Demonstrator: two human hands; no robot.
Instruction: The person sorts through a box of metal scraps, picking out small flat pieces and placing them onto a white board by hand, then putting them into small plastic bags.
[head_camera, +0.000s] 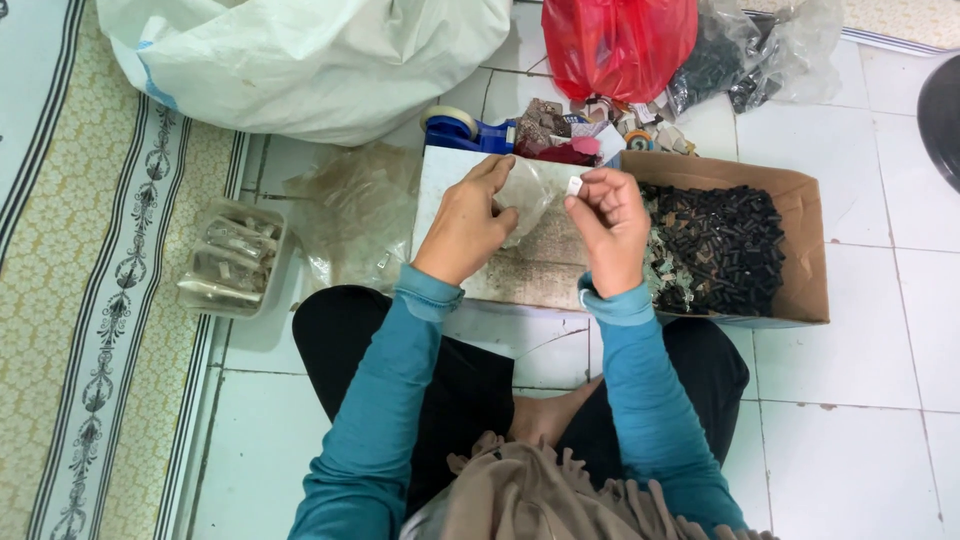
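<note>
My left hand (468, 222) grips a small clear plastic bag (527, 195) by its edge, held just above a worn white board (540, 265) on the floor. Pinched at the fingertips of my right hand (610, 225) is a small white piece (574, 186), right at the bag's mouth. Both hands are close together, a few centimetres apart. Teal sleeves cover both arms.
A cardboard box (808, 250) of small black parts lies right of the board. A blue tape dispenser (462, 130), a red bag (615, 45), a big white sack (300, 60), a pile of clear bags (355, 215) and a plastic tray (232, 260) surround it.
</note>
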